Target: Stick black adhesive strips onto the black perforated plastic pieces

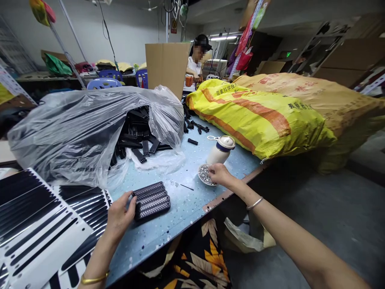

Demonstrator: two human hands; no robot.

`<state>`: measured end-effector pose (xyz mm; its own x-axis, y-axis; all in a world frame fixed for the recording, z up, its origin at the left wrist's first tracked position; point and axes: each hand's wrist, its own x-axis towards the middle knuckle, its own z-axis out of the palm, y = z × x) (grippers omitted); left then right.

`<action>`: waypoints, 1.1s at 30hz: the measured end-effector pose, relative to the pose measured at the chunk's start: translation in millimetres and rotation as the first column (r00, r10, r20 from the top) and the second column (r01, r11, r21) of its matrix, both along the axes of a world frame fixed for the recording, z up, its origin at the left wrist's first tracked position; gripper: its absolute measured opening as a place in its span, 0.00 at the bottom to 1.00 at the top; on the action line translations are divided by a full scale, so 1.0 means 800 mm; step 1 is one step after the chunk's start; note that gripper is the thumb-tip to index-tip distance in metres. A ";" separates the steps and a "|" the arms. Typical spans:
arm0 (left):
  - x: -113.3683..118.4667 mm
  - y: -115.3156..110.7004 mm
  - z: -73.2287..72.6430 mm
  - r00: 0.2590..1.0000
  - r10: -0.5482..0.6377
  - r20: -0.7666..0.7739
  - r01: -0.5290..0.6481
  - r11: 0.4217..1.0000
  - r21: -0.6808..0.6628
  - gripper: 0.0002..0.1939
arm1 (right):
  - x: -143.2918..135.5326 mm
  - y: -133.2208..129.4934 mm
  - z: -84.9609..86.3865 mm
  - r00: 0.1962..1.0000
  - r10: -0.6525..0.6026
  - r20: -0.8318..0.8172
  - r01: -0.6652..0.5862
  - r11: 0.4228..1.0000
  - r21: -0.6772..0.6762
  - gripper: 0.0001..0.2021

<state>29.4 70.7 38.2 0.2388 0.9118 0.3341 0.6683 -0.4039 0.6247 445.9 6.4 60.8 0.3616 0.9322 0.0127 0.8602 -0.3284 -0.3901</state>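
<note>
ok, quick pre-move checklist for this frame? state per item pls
1. Left hand steadying the black perforated strips: ok, fingers rest on their left end.
2. Strips lined up side by side, flat on the table: ok, four lie together.
3. Right hand at the small dish of metal beads: ok, fingertips at its rim.
4. Bead actually pinched in the right grip: cannot tell, fingertips hide it.
5. White bottle clear of the right hand: not ok, it stands right behind the dish.
6. Plastic bag of black parts clear of the strips: ok, a gap shows.
</note>
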 end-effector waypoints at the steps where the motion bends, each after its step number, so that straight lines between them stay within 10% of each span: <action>1: -0.002 0.000 -0.001 1.000 0.018 0.017 -0.018 1.000 -0.023 0.20 | 0.003 0.000 0.001 0.999 -0.021 -0.040 0.022 1.000 0.016 0.05; 7: -0.010 0.019 -0.014 0.981 0.074 0.180 -0.038 0.980 -0.193 0.23 | 0.015 -0.010 0.016 0.949 -0.103 -0.298 0.134 0.987 0.088 0.08; 11: -0.003 0.036 -0.019 0.918 -0.055 0.392 0.170 0.950 -0.264 0.19 | 0.000 -0.012 0.031 0.912 -0.042 -0.408 0.102 0.987 0.127 0.11; 17: 0.004 0.049 -0.023 0.910 -0.116 0.398 0.255 0.914 -0.316 0.17 | -0.108 0.022 0.031 0.769 0.192 -0.610 -0.134 0.981 0.139 0.11; 24: 0.006 0.047 -0.017 0.925 -0.186 0.331 0.293 0.903 -0.313 0.15 | -0.249 0.071 0.013 0.765 0.552 -0.332 -0.575 0.817 0.036 0.07; 33: 0.038 0.055 -0.011 0.920 -0.322 0.224 0.380 0.872 -0.308 0.15 | -0.262 0.096 0.001 0.759 0.643 -0.102 -0.651 0.754 -0.090 0.06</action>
<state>59.6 114.7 29.4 0.5343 0.8414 0.0813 0.4014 -0.3372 0.8516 236.3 83.0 61.4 -0.3319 0.9371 -0.1083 0.8592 0.2529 -0.4448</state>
